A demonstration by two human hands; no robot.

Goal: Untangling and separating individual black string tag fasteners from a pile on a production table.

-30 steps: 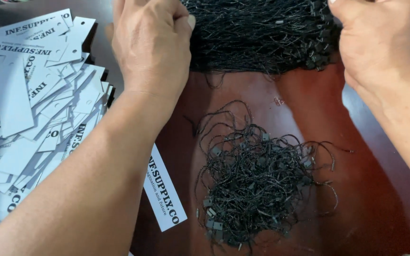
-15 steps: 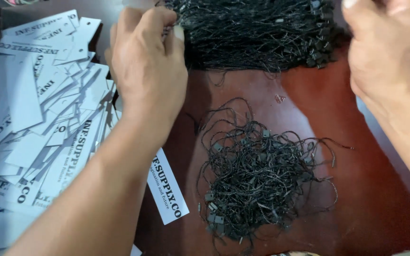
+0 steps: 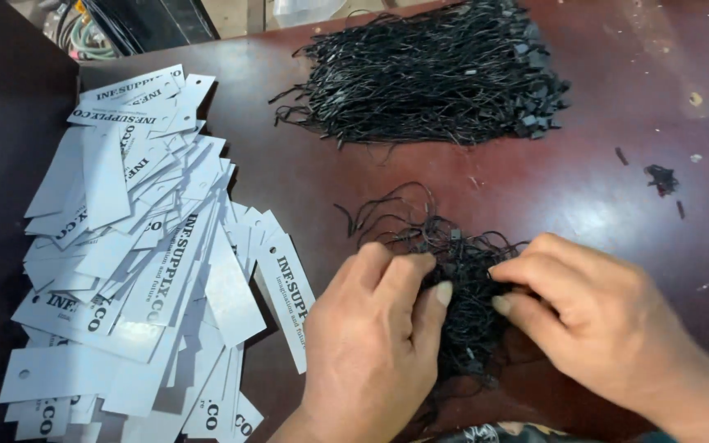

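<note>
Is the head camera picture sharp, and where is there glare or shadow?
Head view: mostly sharp; soft glare on the dark red table at upper right and between the two string piles; both hands, left hand and right hand, shade the tangled black strings; far left is dark.

Black cords [image 3: 453, 271] — white tags [image 3: 133, 262] with black lettering — reddish-brown table [image 3: 601, 197]

Packing workshop: piled paper tags [image 3: 137, 254], string bundles [image 3: 432, 78].
</note>
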